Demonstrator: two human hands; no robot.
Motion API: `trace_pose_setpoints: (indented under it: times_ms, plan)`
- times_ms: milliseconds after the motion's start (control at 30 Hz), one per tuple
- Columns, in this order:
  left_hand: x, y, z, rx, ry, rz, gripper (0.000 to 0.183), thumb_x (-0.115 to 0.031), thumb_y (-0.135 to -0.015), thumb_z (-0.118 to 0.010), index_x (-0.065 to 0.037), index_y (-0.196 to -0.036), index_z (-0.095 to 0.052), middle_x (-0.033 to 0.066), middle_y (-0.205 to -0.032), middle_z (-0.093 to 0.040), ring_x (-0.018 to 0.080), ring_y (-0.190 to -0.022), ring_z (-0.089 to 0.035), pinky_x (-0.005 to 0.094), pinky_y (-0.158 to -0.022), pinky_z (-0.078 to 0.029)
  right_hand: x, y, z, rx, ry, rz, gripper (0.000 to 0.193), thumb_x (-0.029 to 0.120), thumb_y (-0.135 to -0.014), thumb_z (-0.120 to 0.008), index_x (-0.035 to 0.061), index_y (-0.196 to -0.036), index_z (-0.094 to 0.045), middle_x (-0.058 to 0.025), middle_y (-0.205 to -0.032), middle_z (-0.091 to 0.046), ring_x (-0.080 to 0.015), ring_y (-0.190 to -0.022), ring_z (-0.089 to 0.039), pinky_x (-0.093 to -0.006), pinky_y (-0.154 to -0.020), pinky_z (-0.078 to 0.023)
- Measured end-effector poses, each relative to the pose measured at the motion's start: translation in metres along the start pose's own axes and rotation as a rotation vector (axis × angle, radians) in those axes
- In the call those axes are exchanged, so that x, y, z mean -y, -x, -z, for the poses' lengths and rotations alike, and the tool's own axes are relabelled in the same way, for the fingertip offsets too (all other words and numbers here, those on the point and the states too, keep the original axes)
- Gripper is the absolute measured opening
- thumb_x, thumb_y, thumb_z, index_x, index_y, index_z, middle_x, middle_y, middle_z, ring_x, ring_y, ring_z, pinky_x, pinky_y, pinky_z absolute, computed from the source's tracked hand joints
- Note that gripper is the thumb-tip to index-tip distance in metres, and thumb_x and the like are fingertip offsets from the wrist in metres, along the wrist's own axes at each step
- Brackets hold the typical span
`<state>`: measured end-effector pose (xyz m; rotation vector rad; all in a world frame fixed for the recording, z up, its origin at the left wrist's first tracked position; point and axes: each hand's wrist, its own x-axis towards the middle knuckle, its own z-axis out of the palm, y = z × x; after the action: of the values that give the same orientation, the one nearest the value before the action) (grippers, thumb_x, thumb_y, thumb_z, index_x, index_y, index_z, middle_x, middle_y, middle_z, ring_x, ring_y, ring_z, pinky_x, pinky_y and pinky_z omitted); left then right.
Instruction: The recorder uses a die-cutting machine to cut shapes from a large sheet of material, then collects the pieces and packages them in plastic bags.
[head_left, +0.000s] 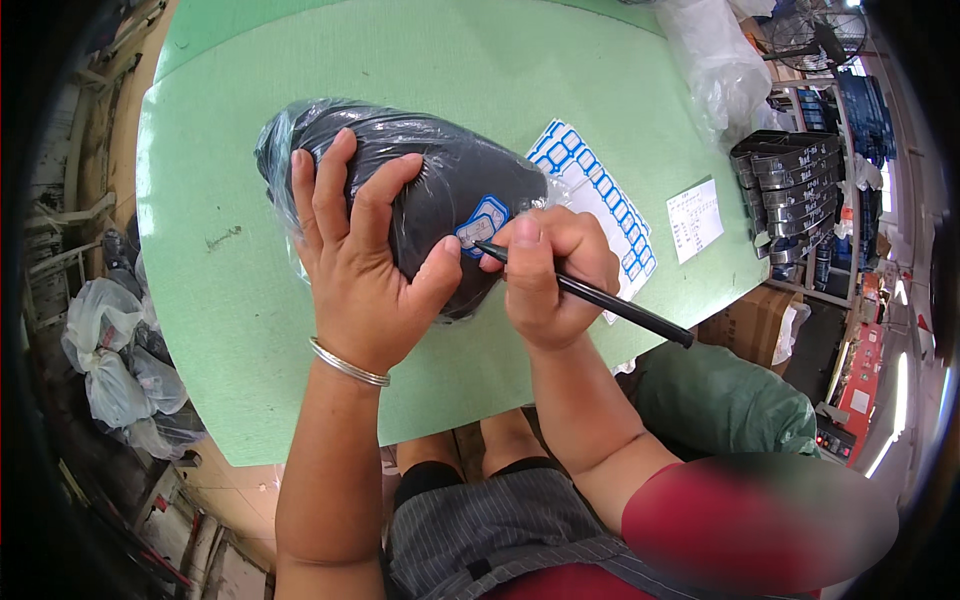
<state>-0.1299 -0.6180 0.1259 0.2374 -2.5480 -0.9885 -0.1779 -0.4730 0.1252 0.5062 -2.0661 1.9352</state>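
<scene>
A dark bundle in a clear plastic bag [440,150] lies on the green table [230,300]. My left hand [365,250] rests on it with fingers spread, pressing the plastic down. On the bag's right side sits a white sticker with a blue border [482,226], just beyond my left thumb. My right hand [562,270] is closed round a black marker pen [630,312], its tip at the sticker. Whether the tip touches the sticker is too small to tell. What the dark bundle is made of cannot be made out.
Sheets of blue-bordered stickers [610,205] lie right of the bag, with a written white paper [694,220] farther right. Clear plastic [710,70] covers the far right corner. A green sack [720,400] and a cardboard box [745,325] stand beside the table; filled bags [115,350] lie left.
</scene>
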Motion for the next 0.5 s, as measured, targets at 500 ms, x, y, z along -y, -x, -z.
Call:
trace_pose_setpoints:
  times_ms: [500]
  plan:
    - [-0.0008, 0.0006, -0.0011, -0.008, -0.018, 0.011, 0.055, -0.033, -0.072, -0.067, -0.018, -0.123, -0.054, 0.0114, -0.147, -0.032, 0.0402, -0.140, -0.018, 0.0500, -0.114, -0.014, 0.0005, -0.0085, -0.0003, 0.122, 0.188, 0.253, 0.022, 0.004, -0.083, -0.065, 0.0055, -0.068, -0.048, -0.0087, -0.058, -0.057, -0.0218, -0.045, -0.055, -0.0284, -0.043, -0.043]
